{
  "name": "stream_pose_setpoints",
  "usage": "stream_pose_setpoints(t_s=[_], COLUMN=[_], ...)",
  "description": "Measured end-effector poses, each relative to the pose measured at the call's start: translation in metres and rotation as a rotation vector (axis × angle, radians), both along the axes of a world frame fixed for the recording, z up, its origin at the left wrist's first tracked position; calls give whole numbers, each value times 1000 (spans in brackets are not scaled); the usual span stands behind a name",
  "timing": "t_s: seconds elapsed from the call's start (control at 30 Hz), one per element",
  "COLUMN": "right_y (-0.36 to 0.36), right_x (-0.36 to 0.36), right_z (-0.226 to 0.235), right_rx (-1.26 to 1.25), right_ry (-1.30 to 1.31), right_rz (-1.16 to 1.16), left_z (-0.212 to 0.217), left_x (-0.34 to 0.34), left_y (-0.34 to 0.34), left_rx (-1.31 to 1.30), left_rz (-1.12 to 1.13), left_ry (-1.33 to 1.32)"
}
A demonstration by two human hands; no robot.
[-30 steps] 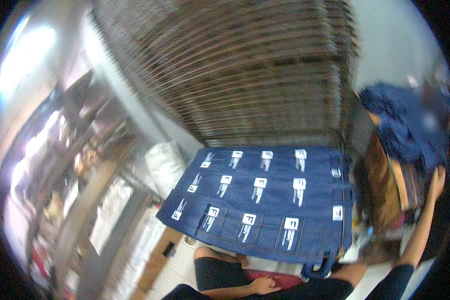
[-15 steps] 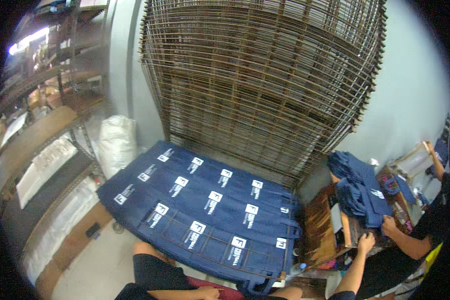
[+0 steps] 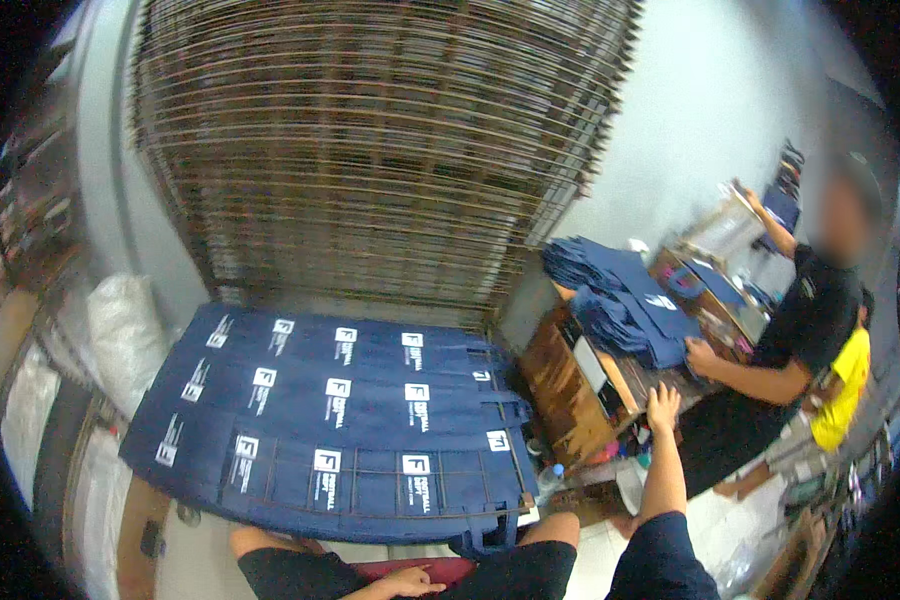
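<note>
My right hand (image 3: pixel 663 408) reaches forward with its fingers spread and nothing in them. It is nearest the front edge of a wooden desk (image 3: pixel 560 400), where navy fabric bags (image 3: pixel 620 300) lie in a heap. Low in my lap, my left hand (image 3: pixel 412 582) rests with fingers loosely stretched, near a dark red surface (image 3: pixel 450 571). Before my knees, navy bags with white prints (image 3: pixel 300 400) lie in overlapping rows. A thin metal wire frame (image 3: pixel 370 474) crosses their near part.
A tall stack of rusty wire racks (image 3: pixel 370 150) stands behind the bags. At the right, a co-worker in black (image 3: pixel 810 320) has a hand on the desk's bags. Another person wears yellow (image 3: pixel 843 390). A white sack (image 3: pixel 130 340) and a bottle (image 3: pixel 550 478) flank the bags.
My view has swung to the right, bringing the co-workers further into it. My right hand has turned from half-curled to spread fingers. My left hand stays in my lap.
</note>
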State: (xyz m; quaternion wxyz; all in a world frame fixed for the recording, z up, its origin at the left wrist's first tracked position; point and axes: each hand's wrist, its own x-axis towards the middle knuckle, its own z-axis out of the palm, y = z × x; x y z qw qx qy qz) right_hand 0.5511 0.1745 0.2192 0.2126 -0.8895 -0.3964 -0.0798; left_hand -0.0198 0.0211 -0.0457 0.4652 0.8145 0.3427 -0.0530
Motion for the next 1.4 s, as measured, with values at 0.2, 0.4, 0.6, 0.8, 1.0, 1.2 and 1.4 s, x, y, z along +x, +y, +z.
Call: stream_pose_setpoints(t_s=[0.2, 0.4, 0.6, 0.8, 1.0, 1.2, 1.4], right_y=[3, -1, -5, -3, -8, -10, -7], right_x=[14, 1, -14, -27, -14, -41, -33], right_z=[-18, -11, -3, 3, -4, 15, 7], right_rx=[22, 68, 140, 157, 193, 188, 168], right_ry=[11, 72, 116, 169, 153, 238, 218], right_rz=[33, 5, 0, -20, -23, -20, -58], left_z=[26, -9, 22, 11, 38, 52, 35], left_x=[-2, 0, 2, -6, 3, 1, -4], left_y=[3, 1, 2, -6, 4, 0, 0], left_rx=[-220, -147, -209, -1, -206, -134, -110], left_rz=[-39, -34, -36, 19, 3, 8, 10], left_ry=[41, 149, 215, 11, 194, 146, 104])
